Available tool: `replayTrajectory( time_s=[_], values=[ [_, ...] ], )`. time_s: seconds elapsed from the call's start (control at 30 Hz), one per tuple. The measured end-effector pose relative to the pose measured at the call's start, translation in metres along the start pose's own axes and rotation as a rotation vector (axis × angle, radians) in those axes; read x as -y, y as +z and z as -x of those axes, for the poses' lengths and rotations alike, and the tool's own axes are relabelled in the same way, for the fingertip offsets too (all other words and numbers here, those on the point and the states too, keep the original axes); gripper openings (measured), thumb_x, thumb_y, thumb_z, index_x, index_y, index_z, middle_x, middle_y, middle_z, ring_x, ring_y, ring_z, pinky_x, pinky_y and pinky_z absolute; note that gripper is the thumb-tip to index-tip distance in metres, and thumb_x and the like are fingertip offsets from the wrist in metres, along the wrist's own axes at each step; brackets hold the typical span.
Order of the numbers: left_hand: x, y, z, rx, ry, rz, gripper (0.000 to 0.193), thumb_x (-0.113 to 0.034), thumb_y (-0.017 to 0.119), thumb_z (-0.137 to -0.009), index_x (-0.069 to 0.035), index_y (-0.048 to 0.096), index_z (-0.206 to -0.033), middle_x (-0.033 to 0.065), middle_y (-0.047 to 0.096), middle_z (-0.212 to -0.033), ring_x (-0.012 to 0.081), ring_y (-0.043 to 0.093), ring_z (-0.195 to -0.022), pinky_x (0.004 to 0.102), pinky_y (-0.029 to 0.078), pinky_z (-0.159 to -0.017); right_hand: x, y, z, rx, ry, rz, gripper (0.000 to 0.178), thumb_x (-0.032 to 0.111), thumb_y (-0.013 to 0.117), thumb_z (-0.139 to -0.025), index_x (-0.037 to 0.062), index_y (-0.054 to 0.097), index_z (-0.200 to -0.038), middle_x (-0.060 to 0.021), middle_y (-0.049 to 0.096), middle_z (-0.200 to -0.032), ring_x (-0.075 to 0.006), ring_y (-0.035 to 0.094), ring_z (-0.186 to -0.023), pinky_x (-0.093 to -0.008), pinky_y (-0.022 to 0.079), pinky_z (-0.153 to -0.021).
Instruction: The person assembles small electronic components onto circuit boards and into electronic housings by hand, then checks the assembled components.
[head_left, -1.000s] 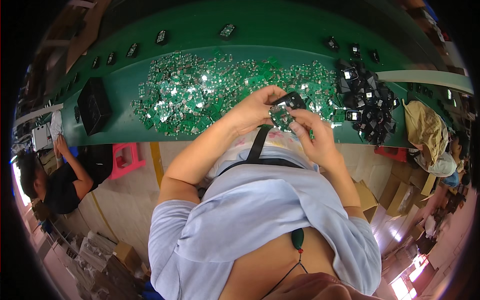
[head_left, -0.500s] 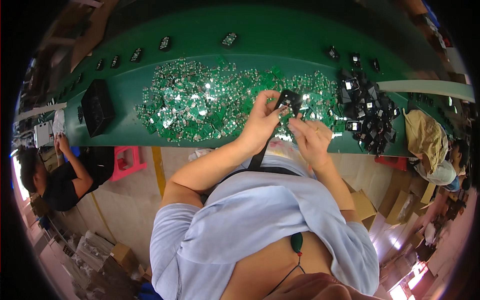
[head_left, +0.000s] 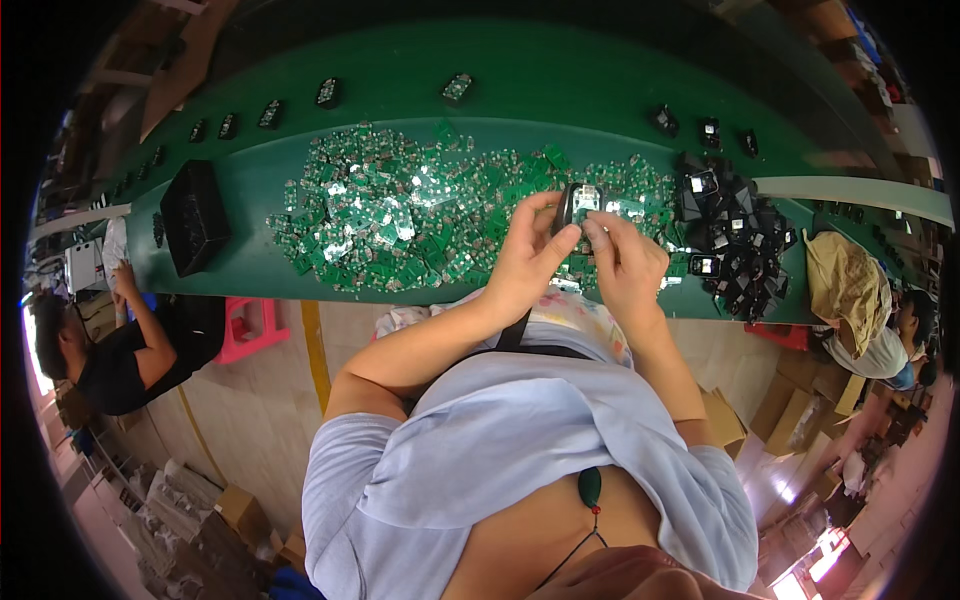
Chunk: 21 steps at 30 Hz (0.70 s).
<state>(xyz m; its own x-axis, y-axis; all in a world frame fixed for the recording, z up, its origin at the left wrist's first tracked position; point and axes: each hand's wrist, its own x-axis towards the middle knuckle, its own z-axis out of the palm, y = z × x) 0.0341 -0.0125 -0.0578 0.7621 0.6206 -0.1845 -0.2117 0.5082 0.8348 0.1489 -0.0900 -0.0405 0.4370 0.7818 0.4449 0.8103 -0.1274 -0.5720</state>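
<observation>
My left hand (head_left: 532, 248) is closed around a small black plastic housing (head_left: 568, 208), held above the near part of the bench. The housing's open side faces up, and a small circuit board (head_left: 586, 197) shows in it. My right hand (head_left: 632, 262) has its fingertips pinched at the board's near edge. Exactly how those fingertips grip is partly hidden. Beneath and around both hands spreads a wide heap of green circuit boards (head_left: 400, 215). Just right of my right hand lies a pile of black housings (head_left: 745, 235).
A black bin (head_left: 193, 218) stands at the left of the green bench (head_left: 300, 284). Filled housings (head_left: 457, 88) sit spaced along the far strip. A pale bar (head_left: 850, 196) crosses at right, near a tan cloth (head_left: 848, 280). Other people sit at both sides; a pink stool (head_left: 255, 330) is at left.
The housing has turned from its closed black face to its open side, with the board now seen in it. My right fingers have moved up against the board.
</observation>
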Motion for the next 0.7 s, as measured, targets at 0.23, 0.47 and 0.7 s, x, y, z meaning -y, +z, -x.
replayTrajectory(
  time_s=[0.23, 0.47, 0.7],
  values=[
    [0.003, 0.001, -0.011, 0.007, 0.053, -0.039, 0.04, -0.011, 0.05, -0.091, -0.003, 0.032, -0.126, 0.0112, 0.047, -0.121, 0.0164, 0.045, -0.111, 0.0305, 0.036, -0.094, -0.005, 0.01, -0.005, -0.018, -0.043, 0.037, 0.011, 0.01, 0.065, -0.079, 0.0072, 0.061, -0.088, -0.0034, 0.06, -0.06, -0.0168, 0.053, -0.045, -0.0278, 0.04, -0.042],
    [0.01, -0.005, -0.029, -0.053, 0.082, -0.07, 0.039, -0.006, 0.051, -0.09, -0.002, 0.033, -0.124, 0.0113, 0.048, -0.118, 0.0153, 0.049, -0.105, 0.0283, 0.042, -0.089, -0.02, 0.025, -0.015, -0.008, -0.077, 0.053, 0.012, 0.01, 0.064, -0.079, 0.0056, 0.06, -0.09, -0.0058, 0.061, -0.063, -0.0198, 0.053, -0.046, -0.0297, 0.041, -0.044],
    [0.02, -0.016, -0.072, -0.222, -0.106, 0.077, 0.025, -0.006, 0.054, -0.088, -0.003, 0.045, -0.111, 0.005, 0.059, -0.096, 0.0087, 0.054, -0.086, 0.0235, 0.043, -0.074, -0.04, 0.044, -0.022, 0.056, 0.404, -0.637, 0.03, 0.01, 0.059, -0.085, 0.002, 0.047, -0.112, -0.0027, 0.054, -0.067, -0.0097, 0.051, -0.053, -0.0256, 0.04, -0.045]
  ],
)
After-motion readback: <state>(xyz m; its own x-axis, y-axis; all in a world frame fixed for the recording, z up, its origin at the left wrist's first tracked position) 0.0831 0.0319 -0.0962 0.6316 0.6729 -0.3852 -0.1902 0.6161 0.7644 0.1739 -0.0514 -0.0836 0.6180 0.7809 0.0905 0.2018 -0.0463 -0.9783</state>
